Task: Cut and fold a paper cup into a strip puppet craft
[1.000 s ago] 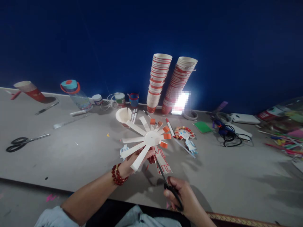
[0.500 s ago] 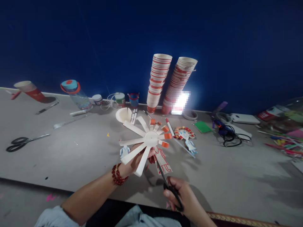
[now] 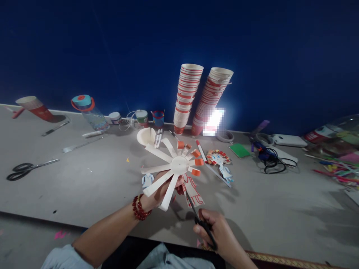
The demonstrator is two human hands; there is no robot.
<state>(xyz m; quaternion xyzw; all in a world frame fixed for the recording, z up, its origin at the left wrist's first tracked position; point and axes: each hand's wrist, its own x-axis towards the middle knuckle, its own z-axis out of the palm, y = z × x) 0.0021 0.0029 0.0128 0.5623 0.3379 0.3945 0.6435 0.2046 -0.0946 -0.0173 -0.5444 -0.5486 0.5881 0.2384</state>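
Observation:
My left hand (image 3: 165, 188) grips a paper cup cut into strips (image 3: 179, 165) from beneath. The strips fan out round its white base; several on the right are curled, showing orange. In my right hand (image 3: 214, 228) are black-handled scissors (image 3: 193, 207), blades pointing up toward the left fingertips and the cup's underside. Whether the blades are closed on a strip is hidden. Behind the blades lies a paper piece with a red outline drawing (image 3: 193, 190). Right of the cup is a paper doll with a curled-strip mane (image 3: 220, 160). A small blue-and-white paper figure (image 3: 147, 180) shows at left.
Two tall stacks of paper cups (image 3: 187, 95) lean by the blue wall. A second pair of scissors (image 3: 24, 171), a water bottle (image 3: 91, 112) and a red cup (image 3: 36, 108) stand or lie leftward. Black cable (image 3: 276, 160) and a green pad (image 3: 240, 150) are rightward.
Almost nothing differs. The scissors and my right hand shift very slightly, while the cut cup stays in my left hand at the same spot.

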